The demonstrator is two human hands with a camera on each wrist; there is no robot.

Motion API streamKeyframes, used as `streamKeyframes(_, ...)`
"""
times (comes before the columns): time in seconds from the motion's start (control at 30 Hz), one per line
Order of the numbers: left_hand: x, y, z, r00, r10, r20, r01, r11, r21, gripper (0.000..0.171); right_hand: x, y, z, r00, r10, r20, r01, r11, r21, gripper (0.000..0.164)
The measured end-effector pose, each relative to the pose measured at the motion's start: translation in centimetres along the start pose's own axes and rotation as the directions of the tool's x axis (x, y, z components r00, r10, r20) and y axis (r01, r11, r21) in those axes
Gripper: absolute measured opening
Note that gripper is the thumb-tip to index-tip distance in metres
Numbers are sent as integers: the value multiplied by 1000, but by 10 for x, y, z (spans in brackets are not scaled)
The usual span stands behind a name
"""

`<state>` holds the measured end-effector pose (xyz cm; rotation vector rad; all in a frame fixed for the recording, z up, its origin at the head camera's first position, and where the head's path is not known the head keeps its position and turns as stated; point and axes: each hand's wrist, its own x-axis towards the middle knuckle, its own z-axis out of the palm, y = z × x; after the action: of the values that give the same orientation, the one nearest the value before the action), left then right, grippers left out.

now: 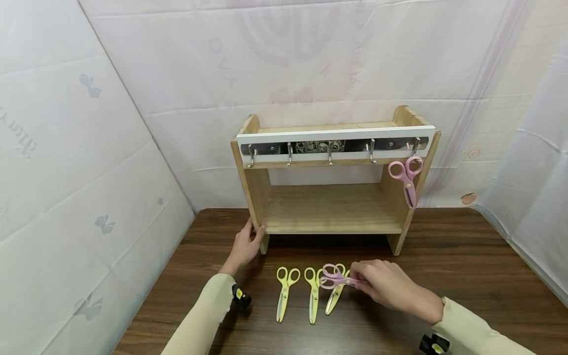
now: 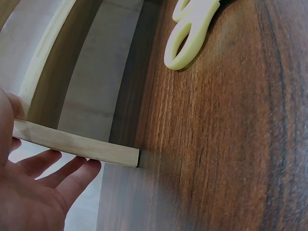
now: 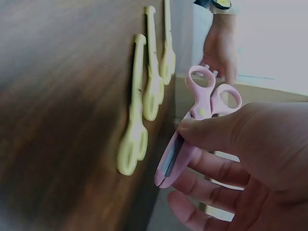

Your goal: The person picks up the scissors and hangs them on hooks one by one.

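Note:
My right hand (image 1: 385, 283) pinches a pair of pink scissors (image 3: 201, 111) by its blades, thumb on one side and fingers on the other; its handle loops point left in the head view. The scissors overlap the yellow scissors (image 1: 335, 298) on the right of a row of three. My left hand (image 1: 244, 248) holds the lower left side panel (image 2: 82, 146) of a wooden shelf (image 1: 333, 207), fingers along its outer face and thumb toward the front. Another pair of pink scissors (image 1: 409, 183) hangs by a loop from the rightmost hook (image 1: 416, 145).
A white rail (image 1: 262, 159) with several metal hooks runs across the shelf's upper front. Two more yellow scissors, the left pair (image 1: 284, 296) and the middle pair (image 1: 313, 301), lie on the dark wooden table (image 1: 466, 276). Patterned white sheets (image 1: 333, 64) stand behind and beside it.

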<state>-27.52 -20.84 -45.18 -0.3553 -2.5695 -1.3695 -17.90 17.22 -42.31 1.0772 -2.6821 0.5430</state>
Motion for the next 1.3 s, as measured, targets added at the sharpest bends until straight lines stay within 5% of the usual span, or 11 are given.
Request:
streamKeyframes(0.57, -1, -1, 1, 1000, -5, -5, 5, 1000, -17, 56, 24, 6, -64, 971, -54, -232, 19, 988, -154, 23)
streamKeyframes(1.07, 0, -3, 2, 1000, 1, -6, -1, 1000, -15, 57, 44, 12, -106, 852, -133, -507, 78, 988, -130, 23)
streamKeyframes(1.3, 1, -3, 2, 1000, -1, -14, 1, 1000, -15, 54, 49, 17, -111, 787, -43, -615, 42, 999, -15, 23)
